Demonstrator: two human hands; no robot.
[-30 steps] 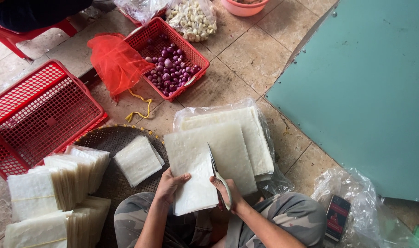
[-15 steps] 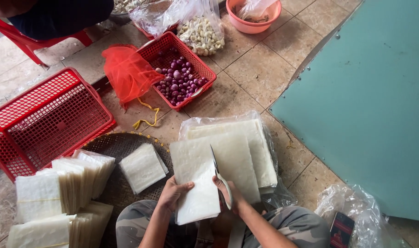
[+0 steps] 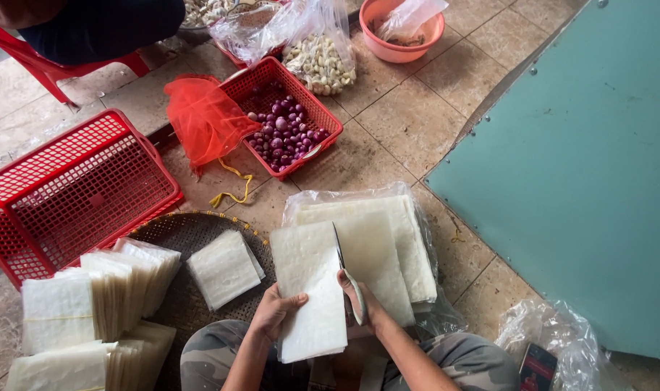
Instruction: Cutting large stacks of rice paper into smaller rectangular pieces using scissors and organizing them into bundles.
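Observation:
My left hand (image 3: pixel 274 313) grips the left edge of a stack of thin white sheets (image 3: pixel 307 286) held over my lap. My right hand (image 3: pixel 362 300) holds a knife (image 3: pixel 347 271) whose blade runs along the right edge of that stack. Under and right of it lies a larger pile of white sheets (image 3: pixel 388 246) on a clear plastic bag. A small square stack of cut sheets (image 3: pixel 223 268) rests on a woven round tray (image 3: pixel 178 232) to the left.
Several stacks of cut sheets (image 3: pixel 91 311) stand at the lower left. An upturned red basket (image 3: pixel 69 192), a red basket of purple shallots (image 3: pixel 286 130), a red mesh bag (image 3: pixel 207 119), a garlic bag (image 3: pixel 319 61), a pink bowl (image 3: pixel 402 32) and a teal panel (image 3: pixel 583 166) surround me. A person sits on a red chair (image 3: pixel 48 69).
The view has dropped, so the floor items sit lower in frame. The knife has slid along the right edge of the held stack toward me.

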